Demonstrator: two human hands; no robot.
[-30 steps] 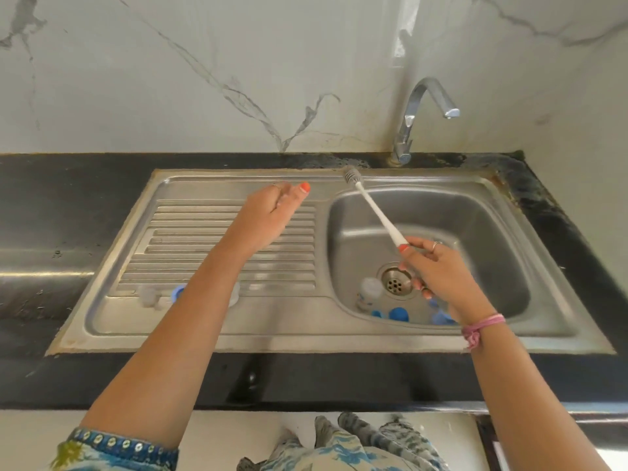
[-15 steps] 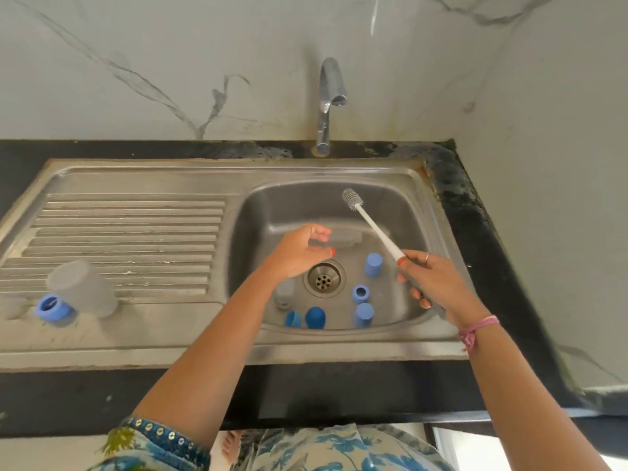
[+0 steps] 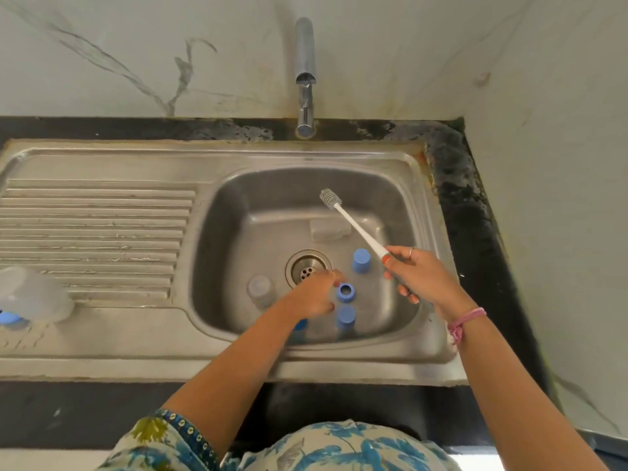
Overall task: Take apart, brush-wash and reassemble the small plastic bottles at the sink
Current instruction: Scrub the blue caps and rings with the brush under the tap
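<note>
A single wide-angle view looks from the person's head, forward and steeply down, standing right at the front edge of the dark surface (image 3: pixel 68 416). It faces the marbled wall (image 3: pixel 136 45), with the tap (image 3: pixel 304 73) near the top centre and the sink (image 3: pixel 238 158) filling the middle. The basin sits close below the lens; the drainboard (image 3: pixel 95 232) runs off the left edge. Both forearms enter from the bottom, above patterned clothing (image 3: pixel 339 447). Straight lines bow towards the frame's edges.

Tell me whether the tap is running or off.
Off. No water falls from the tap spout into the sink basin.
</note>
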